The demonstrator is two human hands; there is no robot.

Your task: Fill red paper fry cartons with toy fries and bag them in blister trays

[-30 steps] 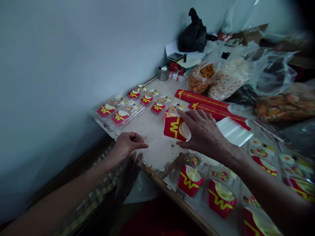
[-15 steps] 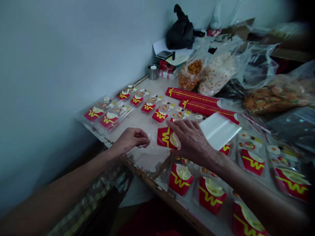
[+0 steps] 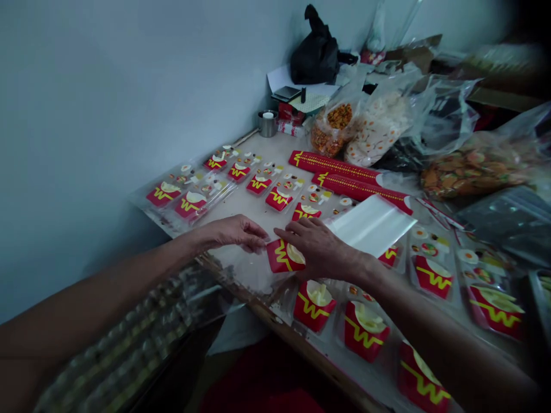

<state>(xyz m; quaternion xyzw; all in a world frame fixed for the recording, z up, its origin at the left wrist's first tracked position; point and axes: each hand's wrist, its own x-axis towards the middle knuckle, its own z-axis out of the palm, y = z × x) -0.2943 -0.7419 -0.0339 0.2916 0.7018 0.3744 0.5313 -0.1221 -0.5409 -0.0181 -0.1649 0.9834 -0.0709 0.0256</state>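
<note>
Carton, red with yellow zigzag, frame centre: right hand curved round it, left hand pinching what looks like clear film at its corner. Judged step: fitting film; next needs aligned edges. Far, top centre: black plastic bag.

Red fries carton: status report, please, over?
Right hand holding red carton. Left hand at its end, grip unclear. Glossy sheet beyond right hand, apparently not blocking.

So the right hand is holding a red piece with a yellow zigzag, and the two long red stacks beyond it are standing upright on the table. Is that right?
Not quite: the head view shows the two long red stacks lying down along the table. The right hand is indeed holding a red piece with a yellow zigzag.
</note>
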